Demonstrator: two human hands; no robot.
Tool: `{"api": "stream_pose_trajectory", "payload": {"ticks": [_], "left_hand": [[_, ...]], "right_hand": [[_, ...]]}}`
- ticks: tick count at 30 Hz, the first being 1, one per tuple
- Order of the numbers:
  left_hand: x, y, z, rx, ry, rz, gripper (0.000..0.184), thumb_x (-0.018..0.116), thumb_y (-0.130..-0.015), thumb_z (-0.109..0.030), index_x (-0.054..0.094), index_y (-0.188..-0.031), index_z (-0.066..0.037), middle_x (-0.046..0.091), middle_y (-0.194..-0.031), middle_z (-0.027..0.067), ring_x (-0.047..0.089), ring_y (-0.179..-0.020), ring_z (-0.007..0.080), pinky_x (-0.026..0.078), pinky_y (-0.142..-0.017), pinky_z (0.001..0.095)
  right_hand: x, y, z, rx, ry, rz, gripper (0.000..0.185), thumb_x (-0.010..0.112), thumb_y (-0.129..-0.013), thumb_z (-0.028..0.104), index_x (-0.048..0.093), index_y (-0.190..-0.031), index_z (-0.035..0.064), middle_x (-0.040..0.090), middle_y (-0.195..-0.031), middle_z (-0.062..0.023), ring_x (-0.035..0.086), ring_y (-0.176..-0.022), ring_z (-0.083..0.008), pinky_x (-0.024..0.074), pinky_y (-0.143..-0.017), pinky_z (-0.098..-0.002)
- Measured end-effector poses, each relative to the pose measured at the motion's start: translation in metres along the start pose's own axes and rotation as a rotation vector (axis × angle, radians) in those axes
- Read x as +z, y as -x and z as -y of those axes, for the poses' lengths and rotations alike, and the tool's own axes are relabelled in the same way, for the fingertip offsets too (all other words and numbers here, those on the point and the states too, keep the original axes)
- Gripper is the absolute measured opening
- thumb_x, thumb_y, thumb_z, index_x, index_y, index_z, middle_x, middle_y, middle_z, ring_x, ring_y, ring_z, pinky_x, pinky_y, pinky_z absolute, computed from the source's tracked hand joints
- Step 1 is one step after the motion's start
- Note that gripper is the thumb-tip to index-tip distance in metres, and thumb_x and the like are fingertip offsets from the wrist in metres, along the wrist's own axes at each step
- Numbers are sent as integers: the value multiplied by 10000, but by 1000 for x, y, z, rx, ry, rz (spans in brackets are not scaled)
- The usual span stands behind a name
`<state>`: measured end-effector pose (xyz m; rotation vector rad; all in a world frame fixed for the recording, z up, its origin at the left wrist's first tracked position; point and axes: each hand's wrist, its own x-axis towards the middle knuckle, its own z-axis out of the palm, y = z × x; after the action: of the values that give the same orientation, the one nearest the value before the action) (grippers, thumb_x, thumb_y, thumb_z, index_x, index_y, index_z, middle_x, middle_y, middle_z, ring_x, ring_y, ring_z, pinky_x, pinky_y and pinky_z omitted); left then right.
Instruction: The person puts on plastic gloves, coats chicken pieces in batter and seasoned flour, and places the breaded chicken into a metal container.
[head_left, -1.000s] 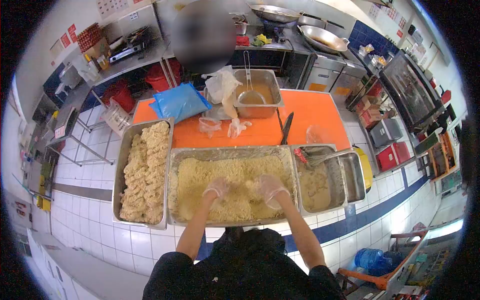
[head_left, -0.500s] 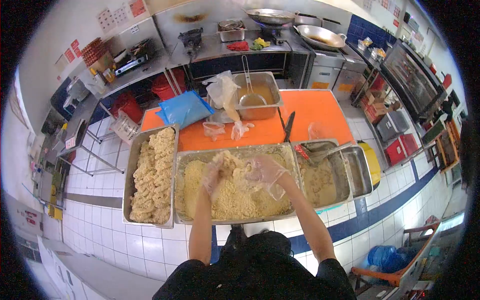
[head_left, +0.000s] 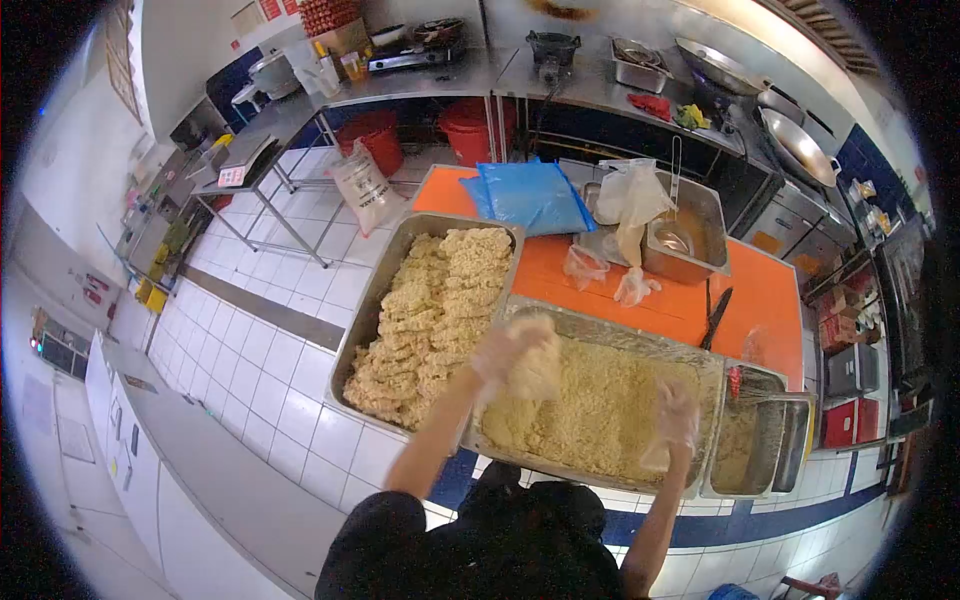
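Breaded piece (head_left: 535, 362): held in left hand (head_left: 497, 355), raised over left end of crumb tray (head_left: 620, 327). Left hand clamped on it, clear plastic glove, some blur. Right hand (head_left: 677, 415), also gloved, at right end of same tray, well apart from left; cannot tell if fingers are closed.

Just left of left hand: metal tray (head_left: 358, 330) heaped with coated pieces (head_left: 430, 310) in rows. Pale crumbs (head_left: 600, 410) between the hands. Right of right hand: batter tray (head_left: 738, 492), utensil with red part (head_left: 735, 382) in it.

Beyond both hands: orange counter (head_left: 665, 308). On it, black knife (head_left: 716, 318) beyond right hand; blue bag (head_left: 535, 198) beyond left hand; farther right, steel pan (head_left: 690, 268) with strainer (head_left: 674, 236).
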<state>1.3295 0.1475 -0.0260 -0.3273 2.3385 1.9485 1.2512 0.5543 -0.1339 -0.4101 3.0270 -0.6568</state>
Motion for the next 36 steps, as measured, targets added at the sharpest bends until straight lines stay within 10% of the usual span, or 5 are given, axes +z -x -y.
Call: {"api": "stream_pose_trajectory", "payload": {"ticks": [11,16,19,26,36], "left_hand": [[-225,-82,39,134,-1433,43,575,458,-882,-516,515,-1256,-83,587,-1202,166,582,-1067,342,459,-907,446],[-114,-44,-34,-98,-1198,-292,355,485,-890,-390,615,-1060,-106,639,-1024,165,611,-941,345,490,-827,440],[-27,-21,-50,22,-930,-252,408,419,-943,-413,573,-1148,-96,626,-1051,172,591,-983,319,474,-853,423],[210,-33,95,76,-312,-108,399,453,-933,-391,616,-1005,-33,648,-970,171,609,-934,305,465,-808,412],[249,-26,121,564,-952,2,374,523,-869,-399,645,-959,-57,663,-935,146,625,-921,303,475,-802,417]], "right_hand": [[-7,59,24,215,-314,12,298,576,-892,269,632,-1058,27,669,-939,-160,657,-804,-305,512,-670,-381],[-32,54,104,183,111,267,419,541,-878,312,547,-1224,76,629,-1123,-108,612,-986,-239,495,-835,-406],[51,59,92,217,-1799,161,633,419,-909,523,484,-1271,9,552,-1242,-153,550,-1091,-277,433,-938,-421],[61,49,133,272,-1986,32,488,373,-984,415,558,-1172,4,612,-1124,-112,570,-1040,-196,461,-894,-360],[-110,20,-83,400,-385,-271,242,508,-900,241,581,-1008,36,618,-844,-182,599,-813,-286,473,-753,-381]]}}
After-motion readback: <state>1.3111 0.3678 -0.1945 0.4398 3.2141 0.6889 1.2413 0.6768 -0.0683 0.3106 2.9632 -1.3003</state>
